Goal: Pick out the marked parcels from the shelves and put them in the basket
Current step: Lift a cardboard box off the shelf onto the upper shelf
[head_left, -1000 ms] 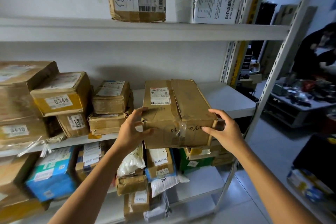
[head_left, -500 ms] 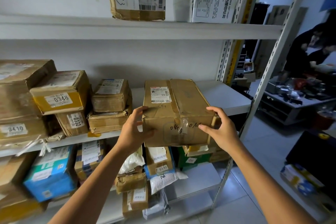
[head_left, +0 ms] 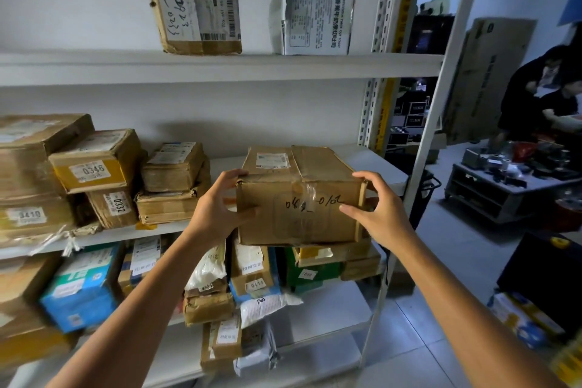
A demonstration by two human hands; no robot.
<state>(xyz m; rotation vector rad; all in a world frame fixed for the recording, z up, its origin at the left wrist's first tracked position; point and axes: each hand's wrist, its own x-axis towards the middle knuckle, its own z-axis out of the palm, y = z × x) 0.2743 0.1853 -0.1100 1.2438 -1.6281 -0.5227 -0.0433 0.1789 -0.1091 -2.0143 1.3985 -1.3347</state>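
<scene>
On the middle shelf: the brown box (head_left: 299, 198) sits at the front of the middle shelf (head_left: 378, 161). Its front face pokes out past the edge. Numbers are written by hand on that face.
Left hand: the left hand (head_left: 217, 211) holds the box's left front corner. Its fingers (head_left: 234, 174) curl over the top edge, and the thumb presses on the front.
Right hand: the right hand (head_left: 378, 214) holds the right front corner. Its fingers (head_left: 362, 176) wrap round the side, with the thumb on the front.
How it may feel: the cardboard looks stiff but a bit dented. It takes two hands, so it may be heavy, though I cannot tell for sure. The shiny tape could be slippery.
Best place to hold: low on both sides or under the bottom corners, away from the tape.
Beside it: a stack of small boxes (head_left: 173, 167) stands just to the left, near the left wrist.
Below: more parcels fill the lower shelf (head_left: 330, 302), right under the box.
In the way: the metal post (head_left: 441, 79) is close on the right, so the box should come straight out.
Basket: not in view.
</scene>
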